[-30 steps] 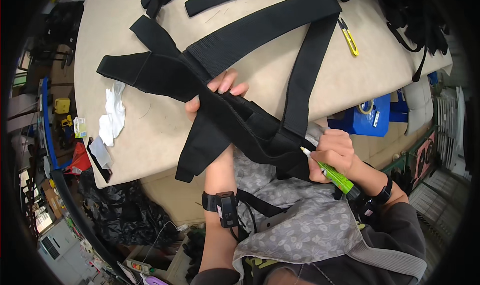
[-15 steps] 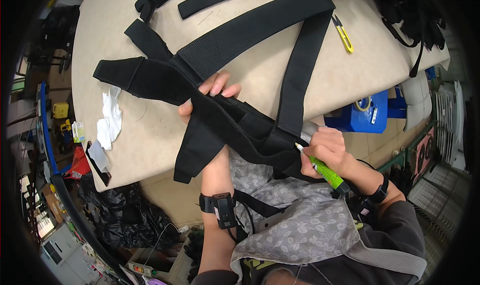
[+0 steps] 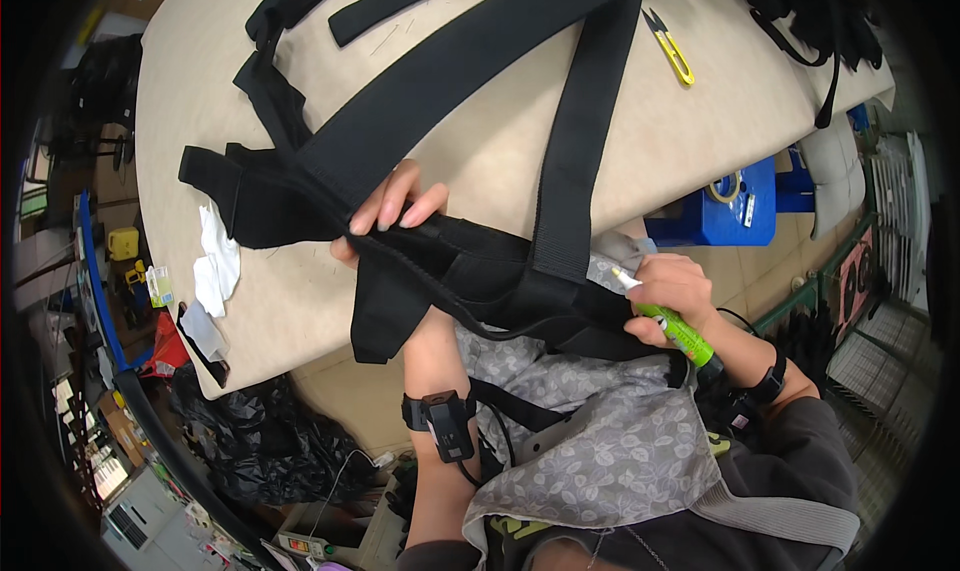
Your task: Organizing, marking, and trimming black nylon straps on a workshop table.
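Note:
A black strapped piece of webbing and fabric (image 3: 480, 271) stretches from the table's near edge over my lap, its wide straps looping up across the table. My left hand (image 3: 395, 206) grips its folded middle, fingers on top and thumb beneath. My right hand (image 3: 672, 293) is closed around a green marker pen (image 3: 680, 333), whose pale tip points up and left. The tip stands just off the black fabric's right end. Part of that fabric end is hidden by my right hand.
Yellow thread snips (image 3: 674, 53) lie on the beige table (image 3: 480, 181). White crumpled cloth (image 3: 215, 261) rests at its left edge. A blue stool (image 3: 715, 211) with a tape roll stands to the right. Black plastic bags (image 3: 260, 441) sit on the floor at left.
My left hand has shifted left along the black fabric, and the straps have slid left with it. The marker in my right hand has moved slightly right, away from the fabric.

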Demonstrator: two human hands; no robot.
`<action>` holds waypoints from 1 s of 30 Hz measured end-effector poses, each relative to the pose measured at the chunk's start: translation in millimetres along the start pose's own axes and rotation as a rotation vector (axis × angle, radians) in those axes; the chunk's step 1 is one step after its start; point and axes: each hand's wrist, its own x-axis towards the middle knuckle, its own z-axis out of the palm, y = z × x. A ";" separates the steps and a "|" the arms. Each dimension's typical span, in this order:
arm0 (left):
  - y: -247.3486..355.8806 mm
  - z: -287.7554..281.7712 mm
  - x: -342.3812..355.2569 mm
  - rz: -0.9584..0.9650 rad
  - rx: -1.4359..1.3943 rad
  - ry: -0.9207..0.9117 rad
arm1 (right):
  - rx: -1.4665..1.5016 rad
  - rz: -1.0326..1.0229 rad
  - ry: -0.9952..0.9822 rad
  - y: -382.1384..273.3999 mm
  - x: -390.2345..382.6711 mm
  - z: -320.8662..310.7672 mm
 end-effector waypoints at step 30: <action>17.3 -10.0 8.8 -0.176 0.033 -0.245 | 0.362 0.474 -0.148 -16.4 5.2 14.7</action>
